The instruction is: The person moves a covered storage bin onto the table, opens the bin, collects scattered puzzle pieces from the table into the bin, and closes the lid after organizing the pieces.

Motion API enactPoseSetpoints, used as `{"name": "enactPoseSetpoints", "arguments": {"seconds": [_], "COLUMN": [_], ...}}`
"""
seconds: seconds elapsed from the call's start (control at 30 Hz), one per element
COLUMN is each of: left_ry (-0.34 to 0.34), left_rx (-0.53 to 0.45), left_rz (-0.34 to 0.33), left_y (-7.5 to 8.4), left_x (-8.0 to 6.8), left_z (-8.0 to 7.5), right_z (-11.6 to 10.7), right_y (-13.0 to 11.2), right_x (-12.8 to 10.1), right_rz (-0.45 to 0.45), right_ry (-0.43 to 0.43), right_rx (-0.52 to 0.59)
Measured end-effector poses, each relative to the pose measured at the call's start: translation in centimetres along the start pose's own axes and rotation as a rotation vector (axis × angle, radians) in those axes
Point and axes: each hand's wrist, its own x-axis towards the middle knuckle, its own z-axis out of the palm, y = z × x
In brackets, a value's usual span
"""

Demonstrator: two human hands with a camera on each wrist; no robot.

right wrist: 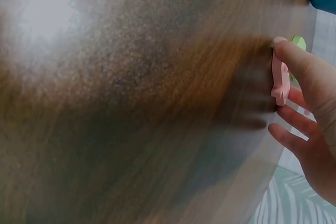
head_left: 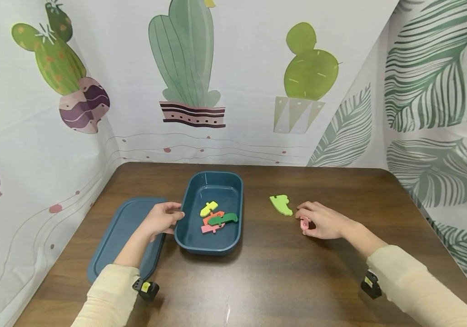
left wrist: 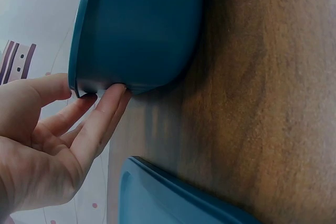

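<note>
My left hand (head_left: 162,219) pinches the left rim of a dark blue box (head_left: 239,227), thumb above and fingers against its outer wall, as the left wrist view shows. Inside the box lie a yellow puzzle piece (head_left: 208,209), an orange one (head_left: 208,219), a dark green one (head_left: 223,220) and a pink one (head_left: 212,228), partly overlapping. Over at the right, my right hand (head_left: 324,221) holds another pink puzzle piece (right wrist: 280,77) between thumb and fingers, close over the table. A light green piece (head_left: 281,205) lies on the table between the box and my right hand.
A blue lid (head_left: 112,245) lies flat on the wooden table (head_left: 282,281), left of the box and partly under my left forearm. Behind the table's back edge hangs a white cloth (head_left: 250,81) printed with cacti and leaves.
</note>
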Motion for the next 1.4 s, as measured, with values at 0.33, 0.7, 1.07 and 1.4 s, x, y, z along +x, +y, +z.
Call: {"name": "enactPoseSetpoints", "arguments": {"seconds": [0.33,0.7,1.07,1.4], "left_ry": [0.001,0.003,0.003,0.003], "left_rx": [-0.004,-0.010,-0.010,-0.007], "left_rz": [0.002,0.008,0.006,0.006], "left_y": [-0.1,-0.1,-0.2,-0.2], "left_x": [0.1,0.1,0.2,0.1], "left_z": [0.0,0.0,-0.1,-0.1], "right_z": [0.0,0.3,0.3,0.0], "right_y": [-0.2,-0.1,-0.2,-0.3], "right_x": [0.1,0.4,0.6,1.2], "right_rz": [0.015,-0.003,-0.018,-0.054], "right_ry": [0.006,0.041,0.039,0.064], "right_rx": [-0.005,-0.028,-0.035,-0.048]}}
